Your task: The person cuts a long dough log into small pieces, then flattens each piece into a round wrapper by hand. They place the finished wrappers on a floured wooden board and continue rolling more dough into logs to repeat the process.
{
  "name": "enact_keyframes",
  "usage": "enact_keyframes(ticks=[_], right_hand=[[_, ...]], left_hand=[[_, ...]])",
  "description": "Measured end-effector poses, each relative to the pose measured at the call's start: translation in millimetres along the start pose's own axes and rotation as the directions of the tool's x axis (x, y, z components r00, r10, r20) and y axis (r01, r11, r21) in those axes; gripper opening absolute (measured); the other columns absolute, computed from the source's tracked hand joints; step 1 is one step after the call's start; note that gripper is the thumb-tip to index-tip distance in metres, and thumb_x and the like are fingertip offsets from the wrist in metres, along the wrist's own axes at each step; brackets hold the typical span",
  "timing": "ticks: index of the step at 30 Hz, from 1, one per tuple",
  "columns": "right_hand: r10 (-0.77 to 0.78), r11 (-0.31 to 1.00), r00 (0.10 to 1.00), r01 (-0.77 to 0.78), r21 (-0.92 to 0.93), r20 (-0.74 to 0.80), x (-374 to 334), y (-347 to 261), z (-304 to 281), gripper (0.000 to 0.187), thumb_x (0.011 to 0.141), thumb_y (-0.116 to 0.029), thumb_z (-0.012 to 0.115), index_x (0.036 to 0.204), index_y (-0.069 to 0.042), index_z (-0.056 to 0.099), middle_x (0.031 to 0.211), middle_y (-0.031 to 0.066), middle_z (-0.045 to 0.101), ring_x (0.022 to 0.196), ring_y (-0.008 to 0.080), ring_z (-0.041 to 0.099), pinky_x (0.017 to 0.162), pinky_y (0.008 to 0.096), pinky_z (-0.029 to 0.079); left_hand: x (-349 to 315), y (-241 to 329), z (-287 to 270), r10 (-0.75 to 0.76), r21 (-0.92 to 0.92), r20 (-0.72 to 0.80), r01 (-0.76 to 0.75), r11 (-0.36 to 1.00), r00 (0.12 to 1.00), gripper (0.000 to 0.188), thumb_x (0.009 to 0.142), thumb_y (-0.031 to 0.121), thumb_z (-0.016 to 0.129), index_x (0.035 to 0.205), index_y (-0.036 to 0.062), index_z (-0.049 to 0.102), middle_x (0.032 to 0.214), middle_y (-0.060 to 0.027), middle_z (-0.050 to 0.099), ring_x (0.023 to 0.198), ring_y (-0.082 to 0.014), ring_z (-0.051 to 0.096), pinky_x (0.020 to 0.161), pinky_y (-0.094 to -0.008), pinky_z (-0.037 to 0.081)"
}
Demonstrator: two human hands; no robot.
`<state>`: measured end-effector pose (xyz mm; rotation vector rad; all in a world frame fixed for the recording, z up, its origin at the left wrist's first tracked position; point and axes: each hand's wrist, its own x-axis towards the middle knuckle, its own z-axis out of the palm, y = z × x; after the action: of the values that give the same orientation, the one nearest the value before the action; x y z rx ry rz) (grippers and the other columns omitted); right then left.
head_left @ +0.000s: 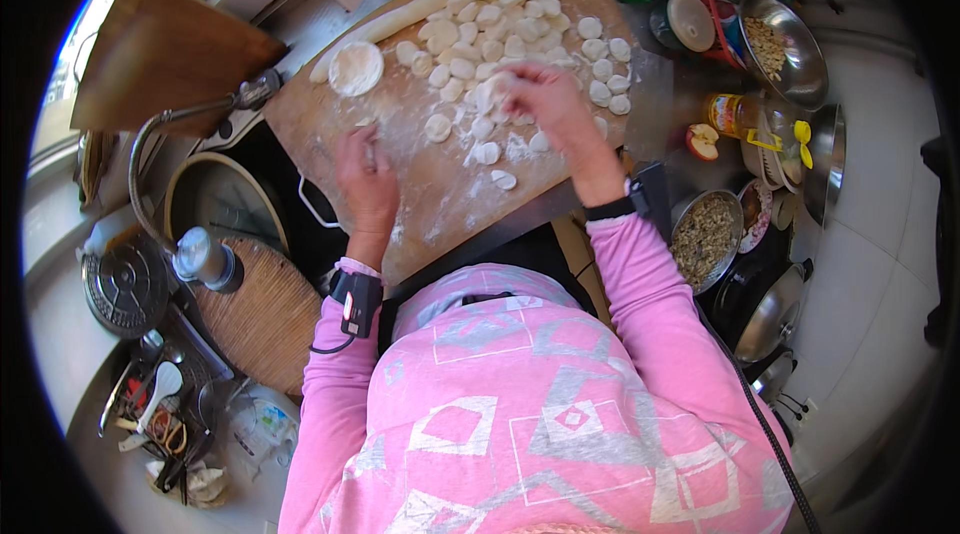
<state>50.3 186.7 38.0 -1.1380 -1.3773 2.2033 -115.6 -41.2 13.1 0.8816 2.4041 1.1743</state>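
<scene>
- Pink patterned sleeves (640,274) fill the lower view, nearest the camera, with a dark band on each wrist.
- Beyond them a floured wooden board (450,194) lies on the worktop; every place below is given from this board.
- On the board's near-left part the left hand (366,179) rests with fingers curled together; it seems to press something small against the wood, but what sits inside the grip cannot be told.
- At the board's middle the right hand (548,106) has its fingertips pinched on a small dough piece (492,94).
- Across the far half of the board lie the cut dough pieces (500,29), many touching, a few loose ones nearer the hands.
- Along the board's far edge runs a long dough roll (420,4).
- At the far-left of the board sits one flattened round wrapper (356,68).
- Right of the board stand a bowl of chopped filling (704,237) and a half-eaten apple (702,142).
- Left of the board rises a curved tap (190,234).
</scene>
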Motion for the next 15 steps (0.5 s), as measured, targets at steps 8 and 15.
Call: enact_keyframes(ticks=[8,15], right_hand=[[0.206,0.973,0.946,-0.226,0.052,0.251,-17.3,44.1,78.6,0.035,0.097,0.000,0.054,0.130,0.008,0.058,0.109,0.0155,0.069,0.085,0.0191,0.072,0.074,0.0280,0.060],[0.141,0.989,0.933,-0.118,-0.087,0.332,-26.9,49.3,81.5,0.041,0.092,0.005,0.059,0.132,0.006,0.057,0.105,0.0143,0.069,0.081,0.0172,0.071,0.069,0.0269,0.059]], left_hand=[[-10.6,12.2,2.5,-0.297,-0.658,0.634,0.700,0.278,0.713,0.025,0.100,0.015,0.058,0.114,-0.0047,0.066,0.098,-0.0100,0.071,0.078,-0.0164,0.067,0.074,-0.0275,0.053],[-16.4,-6.2,-4.7,-0.297,-0.728,0.616,0.671,0.142,0.730,0.022,0.099,0.015,0.061,0.106,-0.0046,0.067,0.093,-0.0108,0.072,0.077,-0.0170,0.067,0.075,-0.0284,0.053]])
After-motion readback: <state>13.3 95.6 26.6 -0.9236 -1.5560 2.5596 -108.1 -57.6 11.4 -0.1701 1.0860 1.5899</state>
